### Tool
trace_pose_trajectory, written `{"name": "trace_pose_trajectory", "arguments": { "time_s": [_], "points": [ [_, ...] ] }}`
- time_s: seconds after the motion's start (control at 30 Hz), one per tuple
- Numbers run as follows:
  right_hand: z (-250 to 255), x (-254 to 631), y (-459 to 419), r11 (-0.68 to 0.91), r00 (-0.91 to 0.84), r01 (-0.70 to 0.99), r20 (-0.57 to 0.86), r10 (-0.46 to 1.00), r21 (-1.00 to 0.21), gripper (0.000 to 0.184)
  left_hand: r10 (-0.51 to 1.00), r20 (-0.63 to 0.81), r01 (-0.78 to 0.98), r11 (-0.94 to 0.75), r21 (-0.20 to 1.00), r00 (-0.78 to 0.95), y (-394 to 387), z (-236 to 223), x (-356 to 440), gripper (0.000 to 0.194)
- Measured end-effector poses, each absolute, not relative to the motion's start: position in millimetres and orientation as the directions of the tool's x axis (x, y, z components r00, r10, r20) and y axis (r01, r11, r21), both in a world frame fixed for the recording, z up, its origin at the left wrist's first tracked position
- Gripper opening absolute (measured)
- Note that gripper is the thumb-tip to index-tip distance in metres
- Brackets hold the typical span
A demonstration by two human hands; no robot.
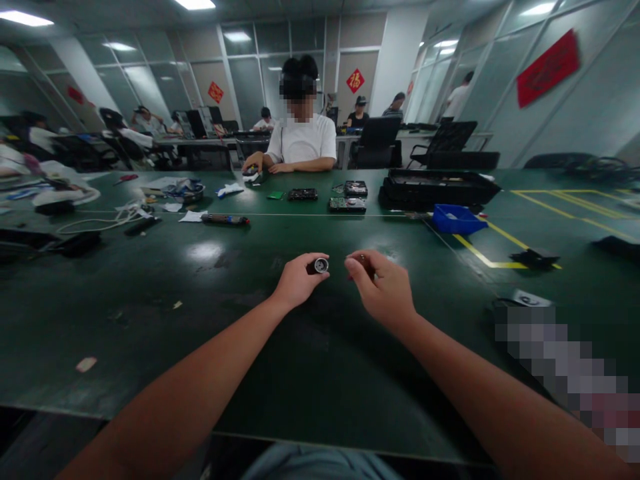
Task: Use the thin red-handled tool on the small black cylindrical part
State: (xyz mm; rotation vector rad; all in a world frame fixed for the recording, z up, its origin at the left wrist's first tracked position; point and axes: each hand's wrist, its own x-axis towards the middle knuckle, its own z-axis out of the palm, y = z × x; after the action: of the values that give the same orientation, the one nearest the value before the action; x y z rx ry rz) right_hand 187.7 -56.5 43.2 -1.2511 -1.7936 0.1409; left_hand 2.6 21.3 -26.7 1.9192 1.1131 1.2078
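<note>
My left hand (299, 279) is closed around a short black cylinder (321, 266). Its silver-ringed round end faces me, and the rest is hidden in my fingers; it resembles a small flashlight, but the kind is not certain. Just to the right, apart from the cylinder, my right hand (383, 283) is closed in a pinch, thumb against curled fingers. A small dark brownish spot shows between those fingers, too little to name. Both hands are above the green tabletop (280, 373).
Across the table a person (303, 143) handles a small object. Hard drives (347, 204), a black tray (435, 190), a blue bin (457, 219) and a dark pen-shaped tool (225, 219) lie beyond my hands. A white cable (110, 220) is at left; a partly blurred object (533, 300) lies right.
</note>
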Motion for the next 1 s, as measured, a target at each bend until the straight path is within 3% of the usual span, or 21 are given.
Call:
{"name": "trace_pose_trajectory", "arguments": {
  "time_s": [0.27,1.0],
  "points": [
    [35.9,188.6,-58.0,0.540,-0.037,0.680,0.713,0.701,-0.496,0.023,0.887,0.407,0.340,-0.460,0.820,0.219,20.3,-24.9,3.5,0.042],
    [35.8,187.4,-54.3,0.517,-0.082,0.694,0.659,0.748,-0.501,0.022,0.879,0.416,0.328,-0.474,0.817,0.232,20.0,-27.3,2.9,0.042]
  ]
}}
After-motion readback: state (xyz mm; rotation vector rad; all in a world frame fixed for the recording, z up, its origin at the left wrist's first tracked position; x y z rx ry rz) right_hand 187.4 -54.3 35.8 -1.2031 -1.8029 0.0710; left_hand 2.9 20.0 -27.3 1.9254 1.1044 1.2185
